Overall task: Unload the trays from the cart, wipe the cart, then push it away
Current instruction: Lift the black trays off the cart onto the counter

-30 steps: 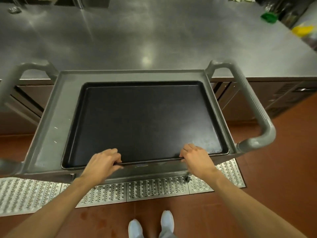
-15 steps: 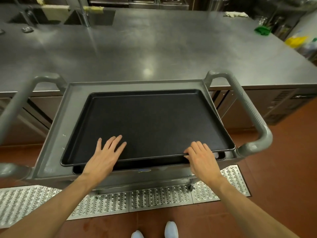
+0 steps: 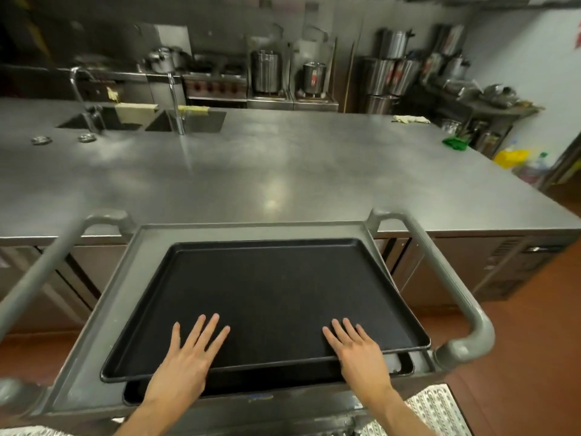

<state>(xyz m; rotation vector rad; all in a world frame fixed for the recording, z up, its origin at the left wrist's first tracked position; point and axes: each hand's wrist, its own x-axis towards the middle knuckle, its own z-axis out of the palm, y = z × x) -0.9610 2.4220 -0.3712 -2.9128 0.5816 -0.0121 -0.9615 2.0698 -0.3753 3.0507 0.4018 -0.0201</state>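
A grey cart [image 3: 94, 357] stands in front of me against a steel counter [image 3: 283, 171]. On its top shelf lie stacked black trays. The top tray [image 3: 267, 294] is raised off the lower tray [image 3: 399, 366] and sits skewed over it. My left hand [image 3: 185, 363] grips the top tray's near edge on the left, fingers spread flat on its surface. On the right of that edge my right hand [image 3: 361, 357] grips the same way. Both thumbs are hidden under the rim.
The cart's tubular handles rise on the right [image 3: 446, 291] and left [image 3: 41, 272]. Two sinks with taps [image 3: 188, 121] sit at the counter's far left. A green cloth [image 3: 455, 143] and a pale cloth [image 3: 410, 119] lie at its far right. A metal floor grate [image 3: 437, 410] runs under the cart.
Both hands went from curled on the near rim to fingers spread flat on top. The top tray lifted off the one below and shifted forward. My view tilted up toward the counter.
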